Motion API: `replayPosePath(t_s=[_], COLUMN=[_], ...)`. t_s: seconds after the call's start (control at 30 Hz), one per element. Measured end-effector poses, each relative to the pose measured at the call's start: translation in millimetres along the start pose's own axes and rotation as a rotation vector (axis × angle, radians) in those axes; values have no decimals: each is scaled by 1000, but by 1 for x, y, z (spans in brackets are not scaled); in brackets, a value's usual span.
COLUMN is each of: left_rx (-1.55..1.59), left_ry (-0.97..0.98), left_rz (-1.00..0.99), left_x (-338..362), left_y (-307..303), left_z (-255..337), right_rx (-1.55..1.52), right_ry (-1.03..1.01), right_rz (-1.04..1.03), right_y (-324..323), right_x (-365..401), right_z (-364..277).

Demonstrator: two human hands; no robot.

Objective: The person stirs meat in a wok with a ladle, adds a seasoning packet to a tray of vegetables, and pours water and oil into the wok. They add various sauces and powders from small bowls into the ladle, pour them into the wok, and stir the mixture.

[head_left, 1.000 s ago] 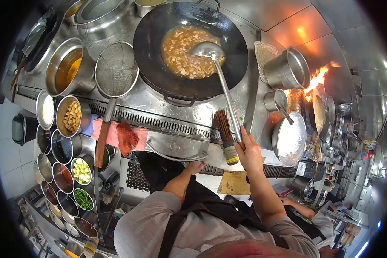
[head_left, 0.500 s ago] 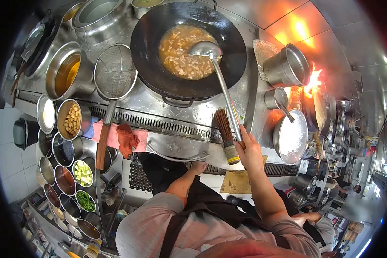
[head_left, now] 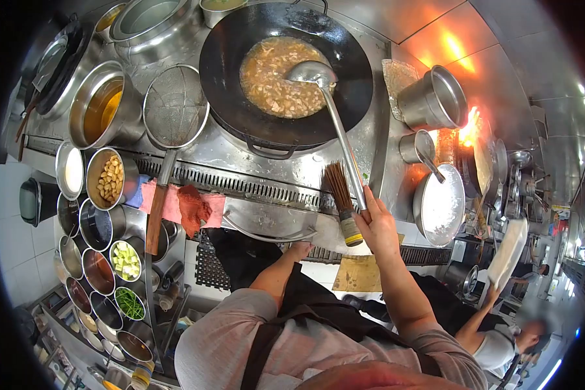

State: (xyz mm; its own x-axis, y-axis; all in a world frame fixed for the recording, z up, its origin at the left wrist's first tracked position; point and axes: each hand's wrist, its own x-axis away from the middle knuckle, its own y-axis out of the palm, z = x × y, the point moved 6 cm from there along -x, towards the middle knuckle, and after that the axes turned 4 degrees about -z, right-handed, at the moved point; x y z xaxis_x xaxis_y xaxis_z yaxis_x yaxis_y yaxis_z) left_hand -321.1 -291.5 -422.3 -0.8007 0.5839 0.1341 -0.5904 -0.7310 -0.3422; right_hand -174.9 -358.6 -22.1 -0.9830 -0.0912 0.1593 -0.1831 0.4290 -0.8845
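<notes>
My right hand (head_left: pixel 379 227) is closed round the handle end of a long metal ladle (head_left: pixel 340 123). The ladle's bowl rests face down in a brown soupy stew with small pale pieces (head_left: pixel 276 78), inside a large black wok (head_left: pixel 221 84). Just left of that hand, a bamboo wok brush (head_left: pixel 338 195) with a yellow-banded handle stands bristles up at the stove's front edge. My left hand (head_left: pixel 299 251) is low by the stove front, close to the end of a curved metal bar (head_left: pixel 260 236). Its fingers are mostly hidden.
A mesh strainer (head_left: pixel 175 107) lies left of the wok, near a pot of amber liquid (head_left: pixel 77 120). Pans of ingredients, including cut green vegetables (head_left: pixel 125 261), line the left. Flames (head_left: pixel 471 127) burn at right behind a white-filled bowl (head_left: pixel 426 208). A co-worker (head_left: pixel 500 341) lifts a pale board (head_left: pixel 508 253).
At the right, the co-worker has raised an arm with a pale flat board. My hands and the ladle stay almost in place; the view shifts slightly.
</notes>
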Motion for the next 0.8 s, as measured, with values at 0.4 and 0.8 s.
replayPosePath(t_s=[0.4, 0.8], left_rx=[18, -666], left_ry=[-494, -910], left_rz=[-248, -376], left_x=[156, 382], left_y=[-185, -237], left_z=[-91, -132], right_rx=[91, -1515], right_ry=[-96, 348], right_rz=[85, -372], right_y=[-36, 20], right_x=[-50, -74], right_z=[5, -83])
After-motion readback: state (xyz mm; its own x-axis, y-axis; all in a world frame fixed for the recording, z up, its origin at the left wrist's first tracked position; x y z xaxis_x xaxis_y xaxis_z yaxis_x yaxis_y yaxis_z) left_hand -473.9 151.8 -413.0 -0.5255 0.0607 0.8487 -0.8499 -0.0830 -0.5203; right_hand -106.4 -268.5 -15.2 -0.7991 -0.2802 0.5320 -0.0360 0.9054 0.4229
